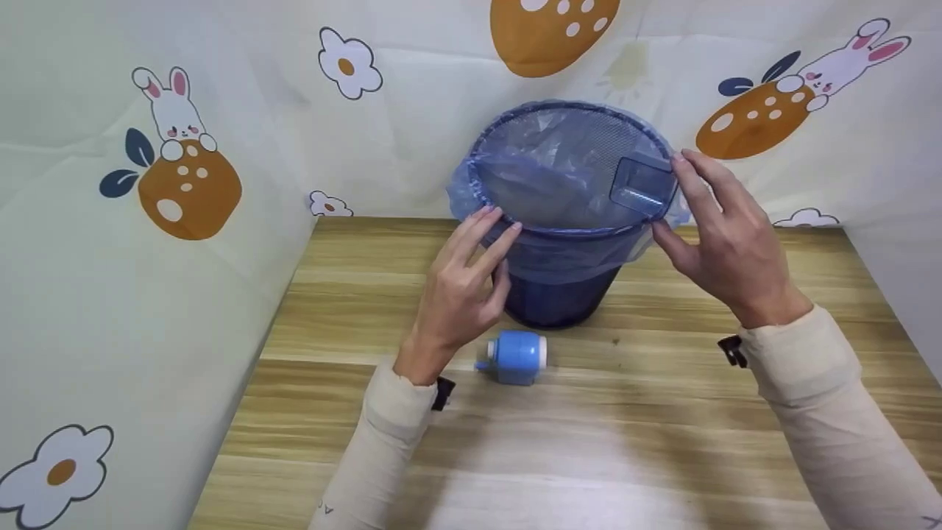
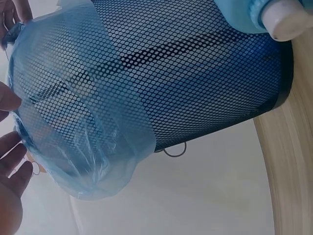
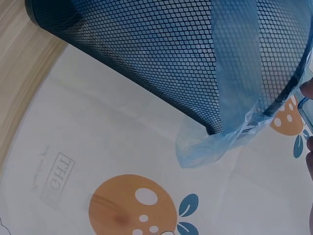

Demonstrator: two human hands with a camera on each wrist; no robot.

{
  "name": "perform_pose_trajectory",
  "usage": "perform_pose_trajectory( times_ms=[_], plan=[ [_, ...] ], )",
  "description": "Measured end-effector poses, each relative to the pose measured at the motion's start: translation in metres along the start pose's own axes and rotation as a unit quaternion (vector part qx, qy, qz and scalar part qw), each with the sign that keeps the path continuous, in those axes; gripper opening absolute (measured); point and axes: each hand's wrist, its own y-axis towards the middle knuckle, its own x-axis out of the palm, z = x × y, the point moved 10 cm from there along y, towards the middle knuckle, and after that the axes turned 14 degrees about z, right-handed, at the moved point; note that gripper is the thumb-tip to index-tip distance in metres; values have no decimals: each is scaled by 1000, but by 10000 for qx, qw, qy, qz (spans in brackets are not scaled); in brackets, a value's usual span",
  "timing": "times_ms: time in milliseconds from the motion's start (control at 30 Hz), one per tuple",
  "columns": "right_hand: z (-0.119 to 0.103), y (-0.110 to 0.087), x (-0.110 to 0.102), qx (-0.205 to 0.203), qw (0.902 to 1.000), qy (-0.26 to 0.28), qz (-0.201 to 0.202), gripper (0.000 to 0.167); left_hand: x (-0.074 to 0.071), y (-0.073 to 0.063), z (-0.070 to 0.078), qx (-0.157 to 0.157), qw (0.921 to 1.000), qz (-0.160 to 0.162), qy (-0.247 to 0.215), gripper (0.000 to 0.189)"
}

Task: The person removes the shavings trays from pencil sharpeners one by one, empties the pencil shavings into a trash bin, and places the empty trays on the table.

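A dark mesh wastebasket [image 1: 559,298] stands at the back of the table, lined with a thin blue plastic bag [image 1: 574,258]. The bag's edge is folded out over the rim and hangs loosely outside. Fingertips of my left hand [image 1: 460,287] rest on the lined rim at the near left, fingers nearly straight. At the right side of the rim, my right hand [image 1: 736,235] pinches a clear rectangular plastic piece [image 1: 639,193] between thumb and fingers. In the right wrist view only a bluish corner of that plastic piece [image 3: 306,113] shows.
A small blue container [image 1: 519,353] with white ends lies in front of the wastebasket, beside the left wrist. Printed cloth walls [image 1: 412,147] with rabbits and flowers enclose the wood-grain table [image 1: 309,412] at the back and sides.
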Motion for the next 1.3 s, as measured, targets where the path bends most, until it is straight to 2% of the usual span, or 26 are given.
perform_pose_trajectory(
  times_ms=[400,633,1067,1300],
  plan=[
    [11,-13,-6,231,9997,0,-106,69,-5,-10,-8,-105,9999,-56,111,46],
    [17,-17,-12,398,9992,-47,37,68,-7,-13,-12,-157,9997,-58,193,47],
    [26,-27,-23,645,9978,-139,45,70,-10,-20,-19,-285,9994,-43,181,44],
    [35,-35,-30,858,9962,-111,130,68,-11,-26,-26,-400,9987,-163,275,47]
  ],
)
